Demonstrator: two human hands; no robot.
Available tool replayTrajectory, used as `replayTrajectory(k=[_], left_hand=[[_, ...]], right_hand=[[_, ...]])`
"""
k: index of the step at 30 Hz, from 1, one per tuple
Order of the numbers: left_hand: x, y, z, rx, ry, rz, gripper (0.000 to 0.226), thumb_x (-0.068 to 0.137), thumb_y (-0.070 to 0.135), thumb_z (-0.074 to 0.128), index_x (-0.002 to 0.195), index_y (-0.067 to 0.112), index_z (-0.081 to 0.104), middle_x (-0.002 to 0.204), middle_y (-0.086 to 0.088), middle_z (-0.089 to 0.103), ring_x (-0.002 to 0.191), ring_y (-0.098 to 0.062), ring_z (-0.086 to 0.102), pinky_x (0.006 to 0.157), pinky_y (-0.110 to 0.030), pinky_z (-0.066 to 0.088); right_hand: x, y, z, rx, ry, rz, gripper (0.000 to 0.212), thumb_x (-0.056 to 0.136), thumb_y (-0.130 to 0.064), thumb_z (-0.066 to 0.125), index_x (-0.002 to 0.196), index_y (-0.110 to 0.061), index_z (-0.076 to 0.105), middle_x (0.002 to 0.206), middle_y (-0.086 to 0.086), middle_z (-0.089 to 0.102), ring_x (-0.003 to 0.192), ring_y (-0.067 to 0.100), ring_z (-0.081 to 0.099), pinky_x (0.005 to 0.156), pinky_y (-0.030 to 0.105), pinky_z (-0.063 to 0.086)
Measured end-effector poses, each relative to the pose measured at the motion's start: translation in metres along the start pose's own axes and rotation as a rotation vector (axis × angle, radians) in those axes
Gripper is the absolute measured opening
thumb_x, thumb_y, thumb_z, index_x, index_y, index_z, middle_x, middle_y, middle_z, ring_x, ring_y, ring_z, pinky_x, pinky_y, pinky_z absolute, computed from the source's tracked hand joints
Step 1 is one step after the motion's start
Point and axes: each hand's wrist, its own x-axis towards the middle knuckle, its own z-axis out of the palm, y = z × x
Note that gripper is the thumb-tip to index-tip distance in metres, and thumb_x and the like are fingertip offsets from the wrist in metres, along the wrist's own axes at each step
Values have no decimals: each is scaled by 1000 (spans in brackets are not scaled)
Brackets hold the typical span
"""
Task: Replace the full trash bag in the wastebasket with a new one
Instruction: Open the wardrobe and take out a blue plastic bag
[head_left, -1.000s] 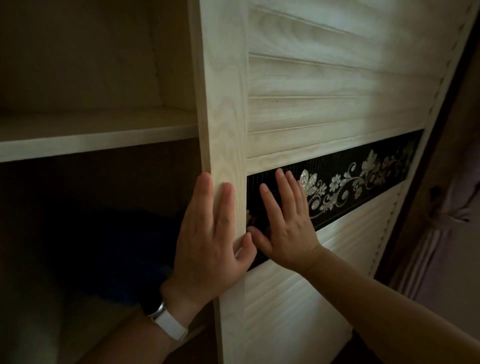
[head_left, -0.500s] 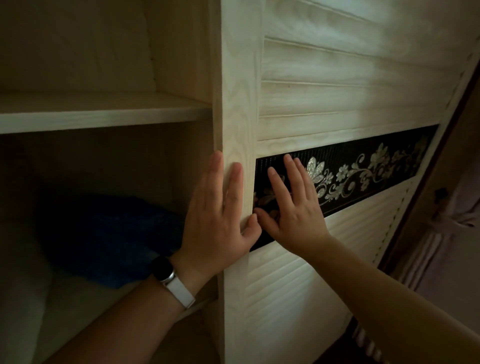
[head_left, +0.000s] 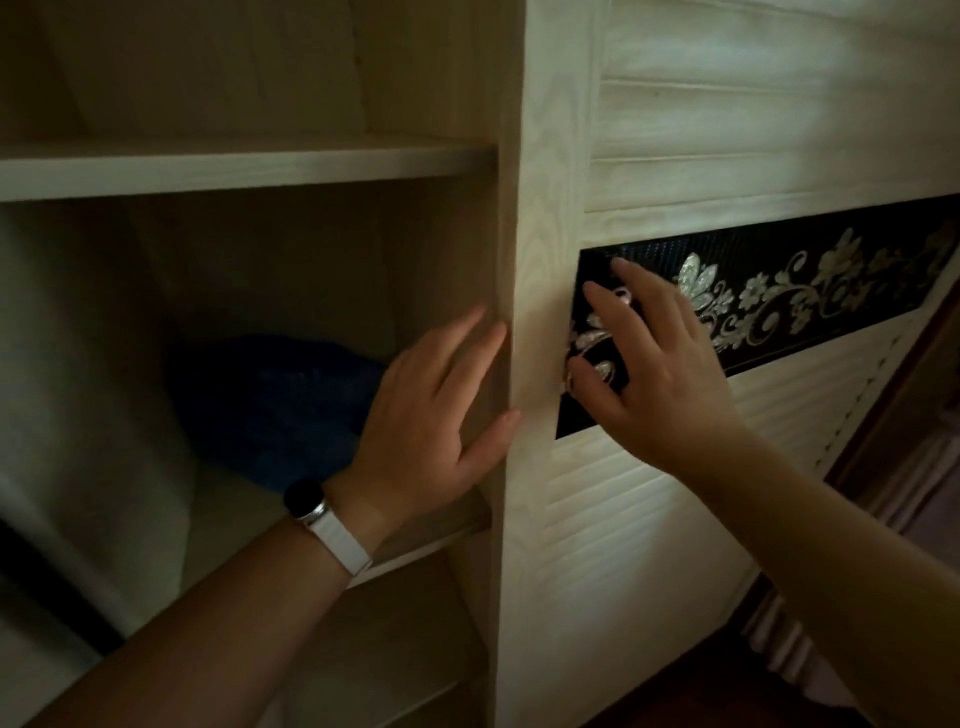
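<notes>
Evidently neither hand grasps anything. The left hand (head_left: 431, 415) is released, its fingers straight along the edge of the door (head_left: 675, 545) and its thumb on the door's front face. A watch (head_left: 306, 499) sits on the wrist at 7 o'clock from it. The right hand (head_left: 660, 374), just beside it at 3 o'clock, is released too. Its fingers are spread and lightly bent, with the tips pressing the black flowered band (head_left: 831, 291) that crosses the slatted door.

At 9 o'clock from the left hand the cupboard stands open. Its middle shelf (head_left: 223, 504) holds a blue bundle (head_left: 275, 400), which lies toward the back just behind that hand. Whether the bundle is trash bags cannot be told in the dim light. An upper shelf (head_left: 234, 169) closes this compartment at 12 o'clock, and a lower shelf (head_left: 395, 639) shows at 6 o'clock.
</notes>
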Motion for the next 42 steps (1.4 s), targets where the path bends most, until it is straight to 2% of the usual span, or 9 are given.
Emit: replayTrajectory(k=[10,16,21,25,28,35,38,40,42], left_hand=[[-80,-64,-42,81,-262,-404,55,92,44,53,139,18,45,146,-3,41,133,-19,35,104,-29,28],[-134,-97,-35,197,-455,-596,61,92,44,53,144,17,36,152,-7,32,138,-26,30,111,-41,33],[-169,-110,-20,225,-521,-652,60,86,42,54,140,18,44,146,-10,42,131,-31,42,103,-45,40],[-187,-124,-6,187,-504,-669,50,79,36,58,125,19,53,128,-11,54,113,-32,53,86,-47,49],[-193,-134,7,218,-581,-727,50,79,40,54,124,18,56,126,-12,54,115,-32,51,90,-47,47],[-192,-163,32,259,-618,-804,47,78,38,57,119,17,59,122,-12,58,110,-33,53,87,-42,41],[-192,-175,40,270,-658,-805,57,81,45,48,132,21,53,137,-11,51,121,-32,49,93,-42,38],[-193,-181,45,235,-658,-819,66,79,51,35,135,20,52,140,-14,50,122,-34,49,96,-45,39],[-194,-186,50,226,-670,-821,70,78,52,30,135,18,53,137,-14,52,120,-35,50,96,-46,40]], right_hand=[[-1,-106,1,213,-34,-156,38,90,-30,59,114,-2,63,110,16,63,94,30,60,76,40,49],[-18,-140,58,171,-398,-61,49,90,-49,49,125,-16,57,120,7,59,98,27,59,73,42,53],[-36,-156,109,182,-739,20,64,87,-59,32,139,-23,41,142,4,42,123,26,47,93,37,44],[-51,-156,159,241,-795,20,73,81,-57,22,130,-12,52,129,12,53,111,30,53,84,35,42],[-62,-155,198,315,-832,43,74,81,-56,25,124,-5,57,124,19,57,107,35,55,84,40,46],[-70,-167,276,310,-938,173,54,87,-43,47,130,-11,50,133,14,49,115,32,47,87,38,43],[-74,-173,295,335,-951,229,47,92,-38,47,130,-10,51,135,14,48,118,31,45,91,37,37],[-73,-175,302,371,-902,263,36,91,-29,50,116,-6,60,123,17,56,108,34,53,86,39,41],[-74,-176,310,384,-816,241,14,75,-11,65,85,-3,67,92,18,65,79,35,64,65,37,50]])
